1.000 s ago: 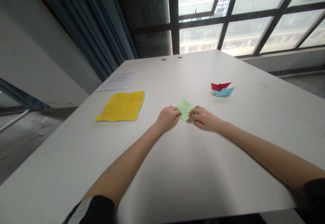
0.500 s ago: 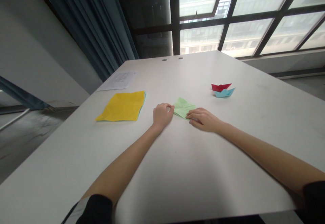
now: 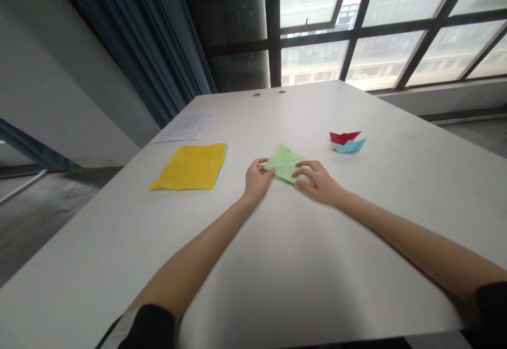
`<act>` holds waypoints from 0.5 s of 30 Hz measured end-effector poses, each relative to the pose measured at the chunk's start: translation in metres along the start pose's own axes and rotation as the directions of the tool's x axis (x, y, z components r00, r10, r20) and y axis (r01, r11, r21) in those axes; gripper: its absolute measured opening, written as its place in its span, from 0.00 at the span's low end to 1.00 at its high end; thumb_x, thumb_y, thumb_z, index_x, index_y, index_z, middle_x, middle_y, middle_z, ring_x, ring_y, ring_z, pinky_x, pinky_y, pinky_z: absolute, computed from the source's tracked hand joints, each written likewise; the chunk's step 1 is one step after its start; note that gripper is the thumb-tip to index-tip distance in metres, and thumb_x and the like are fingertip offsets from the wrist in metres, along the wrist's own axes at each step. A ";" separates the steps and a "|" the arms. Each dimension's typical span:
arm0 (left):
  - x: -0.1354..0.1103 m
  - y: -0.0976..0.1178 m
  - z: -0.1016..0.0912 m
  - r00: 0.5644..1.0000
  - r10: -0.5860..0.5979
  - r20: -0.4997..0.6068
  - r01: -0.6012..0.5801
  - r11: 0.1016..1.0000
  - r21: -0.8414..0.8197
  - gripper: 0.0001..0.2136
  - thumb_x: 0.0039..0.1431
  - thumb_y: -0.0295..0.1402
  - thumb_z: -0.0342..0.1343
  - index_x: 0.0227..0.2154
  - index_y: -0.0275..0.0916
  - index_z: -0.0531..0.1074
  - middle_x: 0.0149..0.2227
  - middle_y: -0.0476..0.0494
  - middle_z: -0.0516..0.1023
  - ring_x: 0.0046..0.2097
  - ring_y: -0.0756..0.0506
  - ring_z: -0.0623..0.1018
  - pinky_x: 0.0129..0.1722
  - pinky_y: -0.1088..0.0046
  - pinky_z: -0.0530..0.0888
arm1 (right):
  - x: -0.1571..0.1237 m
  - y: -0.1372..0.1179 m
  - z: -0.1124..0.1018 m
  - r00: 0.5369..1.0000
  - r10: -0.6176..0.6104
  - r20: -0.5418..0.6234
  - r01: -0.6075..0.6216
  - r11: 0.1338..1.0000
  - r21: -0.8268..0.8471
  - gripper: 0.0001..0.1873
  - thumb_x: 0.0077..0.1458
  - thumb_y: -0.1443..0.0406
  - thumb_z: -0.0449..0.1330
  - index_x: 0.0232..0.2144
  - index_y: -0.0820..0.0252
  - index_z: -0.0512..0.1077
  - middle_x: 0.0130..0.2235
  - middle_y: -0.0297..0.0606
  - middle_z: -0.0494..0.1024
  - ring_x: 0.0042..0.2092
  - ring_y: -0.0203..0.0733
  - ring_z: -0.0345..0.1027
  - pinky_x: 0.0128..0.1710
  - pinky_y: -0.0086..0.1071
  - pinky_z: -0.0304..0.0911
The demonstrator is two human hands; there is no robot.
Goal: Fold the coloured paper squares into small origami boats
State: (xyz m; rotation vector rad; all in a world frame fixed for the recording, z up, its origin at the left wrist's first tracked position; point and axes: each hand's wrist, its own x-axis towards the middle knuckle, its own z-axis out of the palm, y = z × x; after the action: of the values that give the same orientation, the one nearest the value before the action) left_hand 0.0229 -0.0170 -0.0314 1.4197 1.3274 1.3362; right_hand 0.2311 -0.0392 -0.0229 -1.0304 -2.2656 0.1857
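Reaching forward with both forearms (image 3: 396, 227) angled inward over the smooth white tabletop (image 3: 301, 264). Pinching, with thumb and fingers nearly together, the left corner of a pale green creased paper square (image 3: 283, 163) in the left hand (image 3: 257, 179). Touching its right side with parted, loosely curled fingers of the right hand (image 3: 322, 185); cannot tell whether gripping. Centred between both hands, left of a small light-blue folded paper boat (image 3: 350, 147).

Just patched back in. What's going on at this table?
Two bare hands are working on a creased piece of green paper. The left hand pinches its left corner, while the right hand has its fingers on the right side. Yellow paper lies to the left, with a printed page beyond it. To the right, a blue paper boat sits in front of a red paper boat.
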 end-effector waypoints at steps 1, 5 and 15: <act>0.000 0.001 0.001 1.000 -0.024 -0.017 0.023 0.998 -0.064 0.17 0.43 0.31 0.59 0.39 0.35 0.66 0.26 0.48 0.75 0.25 0.51 0.73 0.30 0.75 0.70 | 0.001 0.001 0.002 0.997 0.047 -0.059 -0.046 0.999 0.030 0.13 0.53 0.59 0.54 0.40 0.56 0.69 0.48 0.45 0.68 0.51 0.49 0.58 0.50 0.46 0.54; -0.003 0.009 0.004 0.994 -0.083 -0.071 0.063 0.966 -0.250 0.21 0.42 0.31 0.60 0.42 0.34 0.65 0.27 0.47 0.75 0.28 0.51 0.74 0.32 0.74 0.71 | 0.004 0.004 0.008 0.922 0.349 -0.167 -0.295 0.914 0.278 0.28 0.50 0.55 0.56 0.52 0.58 0.58 0.50 0.49 0.66 0.49 0.50 0.60 0.44 0.47 0.61; -0.008 0.018 0.008 0.995 -0.086 -0.052 0.063 0.936 -0.346 0.22 0.41 0.32 0.61 0.41 0.35 0.64 0.26 0.49 0.74 0.28 0.51 0.74 0.33 0.73 0.70 | 0.013 -0.015 0.013 0.836 0.542 0.078 -0.403 0.512 0.759 0.39 0.41 0.55 0.63 0.54 0.59 0.54 0.32 0.35 0.74 0.32 0.39 0.67 0.33 0.37 0.64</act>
State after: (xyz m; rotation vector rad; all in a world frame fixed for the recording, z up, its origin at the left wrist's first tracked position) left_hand 0.0351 -0.0269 -0.0164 1.0839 1.1092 1.4913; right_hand 0.2077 -0.0389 -0.0212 -1.0911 -1.4139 1.1397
